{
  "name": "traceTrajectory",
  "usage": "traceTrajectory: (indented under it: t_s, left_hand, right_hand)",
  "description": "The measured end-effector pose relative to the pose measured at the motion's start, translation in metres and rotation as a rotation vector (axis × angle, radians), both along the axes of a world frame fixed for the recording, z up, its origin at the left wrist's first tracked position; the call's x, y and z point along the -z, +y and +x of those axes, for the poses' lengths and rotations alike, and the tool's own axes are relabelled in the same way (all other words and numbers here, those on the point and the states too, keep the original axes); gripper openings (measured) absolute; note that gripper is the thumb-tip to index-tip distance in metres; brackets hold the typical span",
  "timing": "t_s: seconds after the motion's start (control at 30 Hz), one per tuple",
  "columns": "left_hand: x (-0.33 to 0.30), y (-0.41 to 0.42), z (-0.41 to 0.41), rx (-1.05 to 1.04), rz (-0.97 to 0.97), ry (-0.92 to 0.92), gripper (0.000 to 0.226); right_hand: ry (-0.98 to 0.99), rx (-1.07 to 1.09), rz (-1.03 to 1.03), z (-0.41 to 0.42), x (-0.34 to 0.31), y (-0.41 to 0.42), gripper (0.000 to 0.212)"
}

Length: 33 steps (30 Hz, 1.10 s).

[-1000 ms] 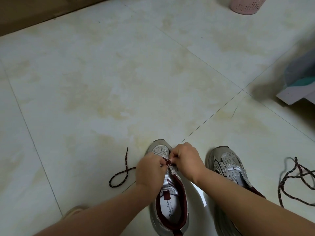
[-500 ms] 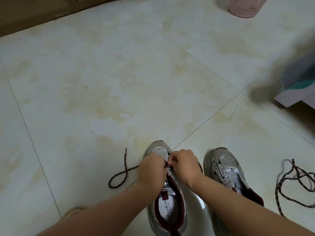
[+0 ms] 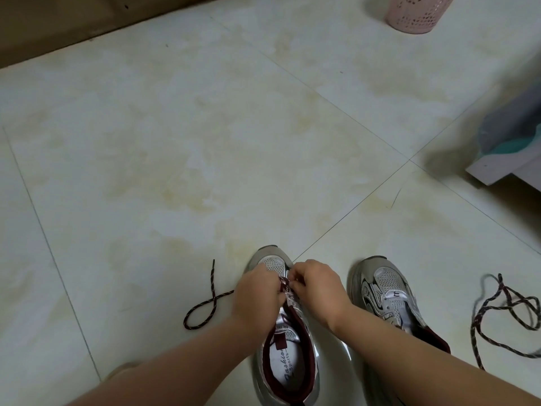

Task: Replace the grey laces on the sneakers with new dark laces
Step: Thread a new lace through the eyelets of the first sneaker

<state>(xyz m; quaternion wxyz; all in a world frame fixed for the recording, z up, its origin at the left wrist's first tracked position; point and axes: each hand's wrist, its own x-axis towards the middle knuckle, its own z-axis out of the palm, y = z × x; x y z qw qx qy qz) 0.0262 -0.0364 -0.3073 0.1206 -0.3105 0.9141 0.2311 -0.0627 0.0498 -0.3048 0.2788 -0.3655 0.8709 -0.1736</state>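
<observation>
Both hands are down at the toe end of the nearer sneaker (image 3: 285, 344), which stands on the tiled floor (image 3: 205, 142) right under them. The left hand (image 3: 257, 294) and the right hand (image 3: 317, 288) meet knuckle to knuckle over the front eyelets, each with fingers curled in, pinching the dark lace (image 3: 283, 282) between them (only a short reddish bit shows there). The lace's free end trails out past the left hand and lies in a loop on the floor. The other sneaker (image 3: 392, 303) sits just beyond the right wrist, and a second dark lace (image 3: 503, 312) lies tangled farther out on that side. Both forearms reach in from below, angled toward each other.
</observation>
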Motion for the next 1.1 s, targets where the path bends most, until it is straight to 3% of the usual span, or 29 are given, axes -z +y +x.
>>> traceTrajectory:
  t_s: [0.33, 0.47, 0.6, 0.67, 0.9, 1.1]
  left_hand:
    - [0.0, 0.002, -0.009, 0.122, -0.109, -0.126, 0.024]
    - [-0.002, -0.001, -0.01, 0.164, -0.089, -0.119, 0.023]
    - [-0.002, -0.018, -0.003, 0.151, 0.099, 0.047, 0.008]
    - [-0.002, -0.026, 0.002, 0.085, 0.166, 0.143, 0.016]
    - [-0.003, -0.035, 0.012, 0.177, 0.081, 0.282, 0.015]
    - [-0.002, -0.032, 0.027, 0.307, 0.148, 0.37, 0.013]
  right_hand:
    - [-0.179, -0.058, 0.065, -0.002, -0.009, 0.006, 0.021]
    - [-0.277, 0.005, 0.054, -0.001, -0.011, 0.008, 0.01]
    - [-0.383, 0.117, 0.037, -0.001, -0.009, 0.006, 0.016]
    - [-0.403, 0.179, 0.016, -0.005, -0.01, 0.002, 0.019]
    - [-0.29, 0.238, -0.067, -0.012, -0.017, 0.003, 0.024]
    - [-0.448, 0.64, -0.33, -0.016, -0.015, 0.008, 0.031]
